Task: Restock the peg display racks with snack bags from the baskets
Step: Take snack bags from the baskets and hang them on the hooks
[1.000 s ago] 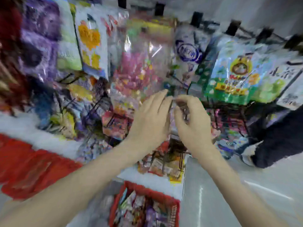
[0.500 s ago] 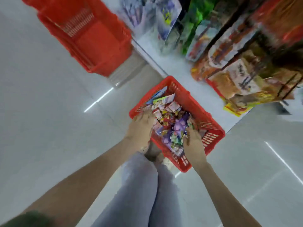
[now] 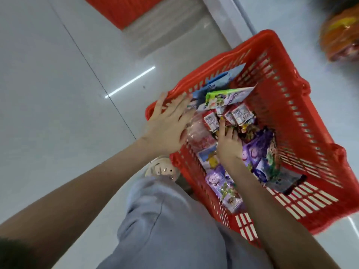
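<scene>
Snack bags (image 3: pixel 254 152) lay heaped in the red basket (image 3: pixel 287 105) on the floor. Left hand (image 3: pixel 169 125) was flat, fingers straight and spread, over the basket's near rim, against a clear pinkish bag (image 3: pixel 198 133). Right hand (image 3: pixel 229 144) was down in the pile, fingertips among small red-and-white pouches (image 3: pixel 240 115); could not tell whether it had hold of anything.

Judged: bags light, film slippery and limp, contents crushable. Best pinched at the flat top seal, not the belly.

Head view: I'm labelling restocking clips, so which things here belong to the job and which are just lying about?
In the job: red basket, snack bags inside it, left hand at its rim, right hand among the bags.
Just about: second basket, blurred orange packs, shoe, grey trousers.
</scene>
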A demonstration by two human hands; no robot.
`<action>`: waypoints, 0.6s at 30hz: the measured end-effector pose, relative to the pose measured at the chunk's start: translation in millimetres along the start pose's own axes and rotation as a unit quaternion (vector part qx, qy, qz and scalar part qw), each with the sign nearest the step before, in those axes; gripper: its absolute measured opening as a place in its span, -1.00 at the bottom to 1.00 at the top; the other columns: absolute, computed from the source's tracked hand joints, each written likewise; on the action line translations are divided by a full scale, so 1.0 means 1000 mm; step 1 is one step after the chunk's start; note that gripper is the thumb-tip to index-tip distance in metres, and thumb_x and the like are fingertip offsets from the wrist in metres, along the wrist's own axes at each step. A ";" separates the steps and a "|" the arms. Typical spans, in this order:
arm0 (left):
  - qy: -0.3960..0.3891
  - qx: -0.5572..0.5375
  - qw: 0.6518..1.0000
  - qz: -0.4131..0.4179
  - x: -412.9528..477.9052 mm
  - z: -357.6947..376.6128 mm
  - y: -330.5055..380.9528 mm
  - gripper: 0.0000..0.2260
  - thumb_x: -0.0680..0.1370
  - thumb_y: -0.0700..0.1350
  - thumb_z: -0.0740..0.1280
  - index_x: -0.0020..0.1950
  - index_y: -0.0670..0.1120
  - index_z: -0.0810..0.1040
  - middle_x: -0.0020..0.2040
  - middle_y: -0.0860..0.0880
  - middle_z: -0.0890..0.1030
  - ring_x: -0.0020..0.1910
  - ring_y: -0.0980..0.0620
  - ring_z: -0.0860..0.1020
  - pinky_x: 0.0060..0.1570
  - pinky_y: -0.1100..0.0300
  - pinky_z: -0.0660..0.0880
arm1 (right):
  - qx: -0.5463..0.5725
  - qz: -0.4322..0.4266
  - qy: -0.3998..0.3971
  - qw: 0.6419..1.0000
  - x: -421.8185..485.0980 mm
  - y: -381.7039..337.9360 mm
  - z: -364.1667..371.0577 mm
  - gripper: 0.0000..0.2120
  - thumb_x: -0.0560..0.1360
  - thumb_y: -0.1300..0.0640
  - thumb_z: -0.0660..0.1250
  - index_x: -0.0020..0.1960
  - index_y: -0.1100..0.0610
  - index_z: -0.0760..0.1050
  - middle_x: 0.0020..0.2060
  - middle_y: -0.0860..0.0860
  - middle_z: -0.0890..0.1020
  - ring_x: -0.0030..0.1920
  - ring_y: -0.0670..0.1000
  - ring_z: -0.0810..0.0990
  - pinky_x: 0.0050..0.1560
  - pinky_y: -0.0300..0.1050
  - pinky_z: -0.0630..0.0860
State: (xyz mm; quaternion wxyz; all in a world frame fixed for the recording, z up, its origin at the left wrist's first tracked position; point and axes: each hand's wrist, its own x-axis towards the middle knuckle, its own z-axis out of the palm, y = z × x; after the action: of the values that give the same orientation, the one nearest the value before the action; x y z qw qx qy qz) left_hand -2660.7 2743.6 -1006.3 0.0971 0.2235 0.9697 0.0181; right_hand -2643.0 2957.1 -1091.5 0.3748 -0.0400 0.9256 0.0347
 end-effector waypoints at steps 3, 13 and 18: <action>-0.023 0.018 0.999 0.016 0.000 -0.012 0.000 -0.47 0.43 0.00 0.34 0.37 -0.14 0.47 0.46 -0.19 0.36 0.48 -0.17 0.26 0.44 -0.30 -0.01 | -0.023 -0.008 0.025 0.999 -0.009 0.013 -0.043 -0.46 0.54 0.32 0.22 0.45 0.31 0.09 0.20 0.24 0.51 0.13 0.19 0.56 -0.02 0.00 0.52; -0.143 -0.149 0.978 -0.009 0.016 -0.269 0.034 -0.49 0.52 0.16 0.32 0.37 -0.09 0.44 0.29 -0.14 0.54 0.30 -0.15 0.48 0.27 0.03 0.35 | 0.102 -0.160 0.150 0.970 -0.209 0.006 -0.309 -0.71 0.33 0.49 0.32 0.03 0.31 0.53 -0.27 0.25 0.64 -0.24 0.26 0.64 -0.29 0.02 0.52; -0.171 -0.364 0.908 -0.116 0.000 -0.454 0.025 -0.73 0.54 0.08 0.34 0.15 -0.04 0.56 0.00 -0.11 0.64 0.02 -0.10 0.58 -0.04 0.13 0.43 | 0.341 -0.131 0.137 0.921 -0.310 0.017 -0.458 -0.79 0.55 0.16 0.32 0.10 0.27 0.55 -0.18 0.16 0.65 -0.14 -0.05 0.62 -0.10 -0.11 0.48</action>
State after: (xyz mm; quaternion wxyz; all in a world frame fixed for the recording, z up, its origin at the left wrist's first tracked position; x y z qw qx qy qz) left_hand -2738.9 2769.8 -559.5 0.3375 0.0580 0.8835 0.3196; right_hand -2739.1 2945.9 -546.4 0.2368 -0.0347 0.9103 -0.3379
